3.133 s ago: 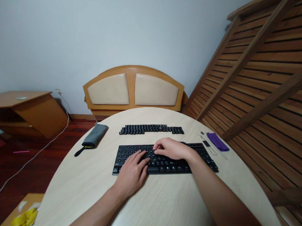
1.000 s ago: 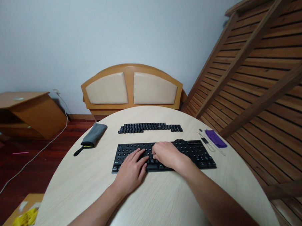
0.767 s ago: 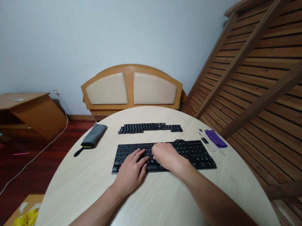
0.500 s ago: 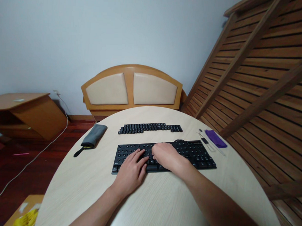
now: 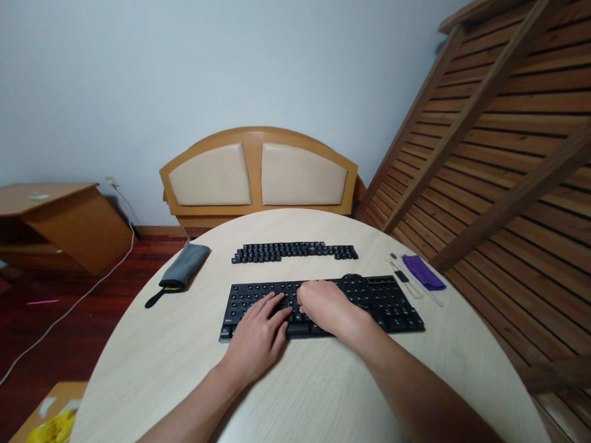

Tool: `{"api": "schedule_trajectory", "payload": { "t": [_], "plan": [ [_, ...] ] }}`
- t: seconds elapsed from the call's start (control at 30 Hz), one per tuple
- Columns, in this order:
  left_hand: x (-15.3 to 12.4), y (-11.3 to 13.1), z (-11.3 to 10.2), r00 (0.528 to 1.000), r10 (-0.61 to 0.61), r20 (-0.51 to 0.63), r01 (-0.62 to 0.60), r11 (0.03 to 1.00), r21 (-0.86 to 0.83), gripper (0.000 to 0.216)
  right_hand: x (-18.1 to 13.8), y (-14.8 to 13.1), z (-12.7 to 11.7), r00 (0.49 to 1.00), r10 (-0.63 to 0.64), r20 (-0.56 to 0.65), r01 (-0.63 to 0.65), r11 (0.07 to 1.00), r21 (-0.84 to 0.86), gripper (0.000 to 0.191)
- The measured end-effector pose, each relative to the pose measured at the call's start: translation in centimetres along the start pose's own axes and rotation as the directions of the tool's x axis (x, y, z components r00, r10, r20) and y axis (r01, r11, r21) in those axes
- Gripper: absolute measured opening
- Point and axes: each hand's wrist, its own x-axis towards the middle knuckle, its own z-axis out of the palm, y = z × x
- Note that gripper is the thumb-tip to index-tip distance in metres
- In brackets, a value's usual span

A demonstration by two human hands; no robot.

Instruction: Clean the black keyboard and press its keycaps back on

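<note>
A black keyboard lies on the round pale table, with many of its keycaps off and the small key mounts bare. My left hand rests on its left part, fingers spread and lying flat over the keys. Over the middle of the keyboard my right hand is closed, knuckles up and fingertips pointing down. Whatever those fingertips pinch is hidden beneath the hand. Beyond the keyboard, loose black keycaps stand in rows on the tabletop. Part of a coiled cable shows behind the keyboard's back edge.
On the table's left lies a grey cloth pouch with a black strap. At the right sit a purple cloth and a wire tool with a black handle. A slatted wooden panel leans close on the right.
</note>
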Motion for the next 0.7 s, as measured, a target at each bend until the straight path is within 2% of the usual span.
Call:
{"api": "schedule_trajectory", "payload": {
  "t": [0.7],
  "plan": [
    [-0.06, -0.02, 0.16, 1.000, -0.018, 0.009, 0.018, 0.999, -0.029, 0.033, 0.16, 0.42, -0.22, 1.000, -0.019, 0.006, 0.019, 0.999, 0.029, 0.017]
  ]
}}
